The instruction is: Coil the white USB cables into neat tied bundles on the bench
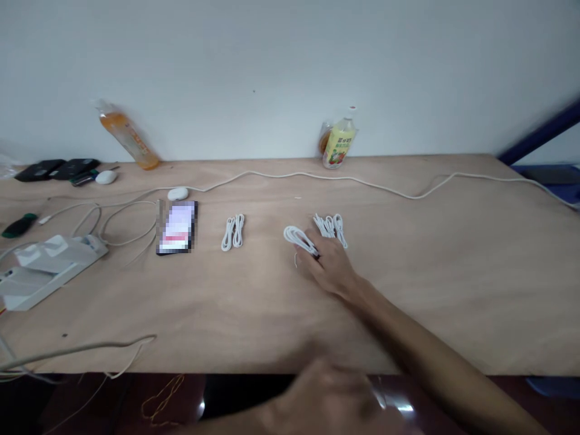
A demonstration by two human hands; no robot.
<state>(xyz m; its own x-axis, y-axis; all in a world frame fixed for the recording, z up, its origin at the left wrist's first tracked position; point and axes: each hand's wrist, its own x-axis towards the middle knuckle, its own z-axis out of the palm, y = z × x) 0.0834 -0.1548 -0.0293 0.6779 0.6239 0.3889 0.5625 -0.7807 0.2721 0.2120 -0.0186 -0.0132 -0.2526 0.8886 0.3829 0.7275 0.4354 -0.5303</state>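
Note:
My right hand (333,263) reaches over the wooden table with its fingers closed on a coiled white cable (299,238). Right behind that hand lies a group of white cable bundles (328,225), partly covered by my fingers. Further left, two more coiled white cables (233,232) rest side by side. Low at the table's front edge, my left hand (326,396) is smeared by motion, so its fingers do not show clearly.
A phone (177,226) and a white case (178,193) lie left. A power strip (54,269) and a dark-green-handled tool (19,225) sit further left. An orange bottle (129,138) and a yellow-labelled bottle (339,144) lean on the wall. A long white cord (348,178) crosses the back.

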